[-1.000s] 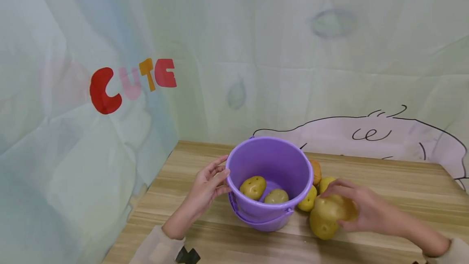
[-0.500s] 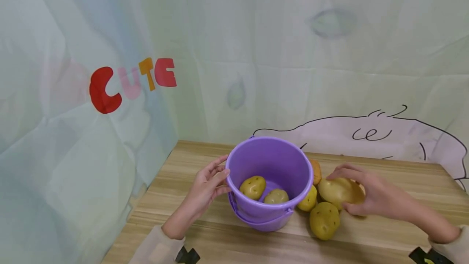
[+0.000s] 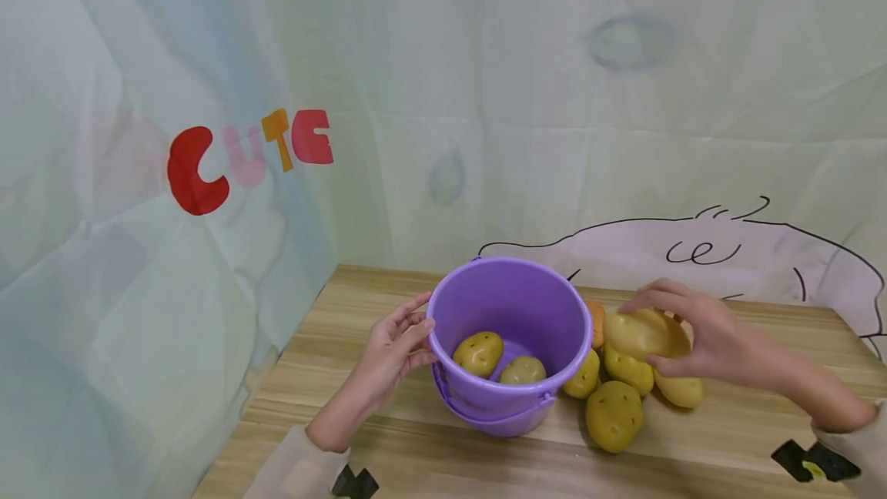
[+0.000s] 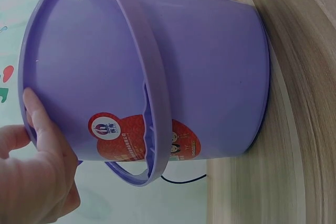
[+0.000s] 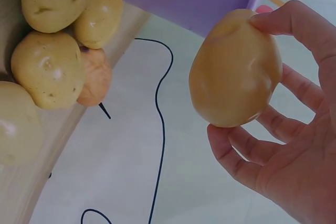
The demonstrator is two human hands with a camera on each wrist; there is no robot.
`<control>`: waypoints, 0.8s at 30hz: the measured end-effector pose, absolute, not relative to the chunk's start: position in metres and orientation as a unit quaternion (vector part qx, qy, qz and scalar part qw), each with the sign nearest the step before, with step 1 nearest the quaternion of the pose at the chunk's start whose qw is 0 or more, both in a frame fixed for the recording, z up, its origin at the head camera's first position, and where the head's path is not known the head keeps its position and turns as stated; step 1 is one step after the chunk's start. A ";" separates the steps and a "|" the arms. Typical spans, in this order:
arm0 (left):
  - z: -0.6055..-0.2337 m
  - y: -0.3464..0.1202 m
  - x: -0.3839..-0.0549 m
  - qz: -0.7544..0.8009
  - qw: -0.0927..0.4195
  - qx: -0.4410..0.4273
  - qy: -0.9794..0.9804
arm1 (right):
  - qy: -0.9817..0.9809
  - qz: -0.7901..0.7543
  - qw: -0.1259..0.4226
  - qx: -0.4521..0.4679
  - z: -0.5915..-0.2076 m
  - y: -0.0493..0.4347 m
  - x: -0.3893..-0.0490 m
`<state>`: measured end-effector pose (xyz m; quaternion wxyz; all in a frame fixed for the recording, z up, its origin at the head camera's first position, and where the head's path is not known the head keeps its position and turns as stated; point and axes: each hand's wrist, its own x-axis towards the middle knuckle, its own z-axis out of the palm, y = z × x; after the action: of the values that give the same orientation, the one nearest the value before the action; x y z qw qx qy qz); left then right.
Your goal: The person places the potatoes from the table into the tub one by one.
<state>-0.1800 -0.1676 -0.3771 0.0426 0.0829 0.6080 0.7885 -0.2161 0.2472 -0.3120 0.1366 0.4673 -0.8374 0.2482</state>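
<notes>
A purple bucket (image 3: 509, 406) stands on the table with two potatoes in it, a yellow potato (image 3: 478, 354) and a paler potato (image 3: 523, 370). My left hand (image 3: 391, 345) holds the bucket's rim on its left side, the thumb at the lip. In the left wrist view, the bucket's handle (image 4: 152, 72) hangs down over a red sticker (image 4: 123, 137). My right hand (image 3: 707, 333) grips a smooth potato (image 3: 640, 332) above the other potatoes, right of the bucket. In the right wrist view, this potato (image 5: 236, 69) sits between thumb and fingers.
Several potatoes lie close against the bucket's right side, the nearest potato (image 3: 614, 416) in front. An orange-brown lump (image 3: 594, 322) lies behind them. A printed cloth (image 3: 416, 98) hangs behind and left of the wooden table (image 3: 333, 314).
My right hand has moved from the front potato to the potato behind it and lifted that one, uncovering the potatoes beneath. The left hand and bucket have stayed put.
</notes>
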 end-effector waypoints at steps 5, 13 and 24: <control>-0.377 -0.168 -0.180 0.788 0.043 0.086 0.608 | -0.831 0.252 0.149 0.473 -0.305 0.246 -0.221; -0.377 -0.167 -0.178 0.788 0.041 0.083 0.609 | -0.841 0.239 0.144 0.464 -0.294 0.243 -0.225; -0.377 -0.167 -0.179 0.787 0.038 0.085 0.609 | -0.836 0.240 0.147 0.471 -0.282 0.232 -0.228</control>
<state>-0.1785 -0.1672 -0.3768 0.0377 0.0848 0.6093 0.7875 -0.2281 0.2322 -0.2815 0.1466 0.4710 -0.8362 0.2397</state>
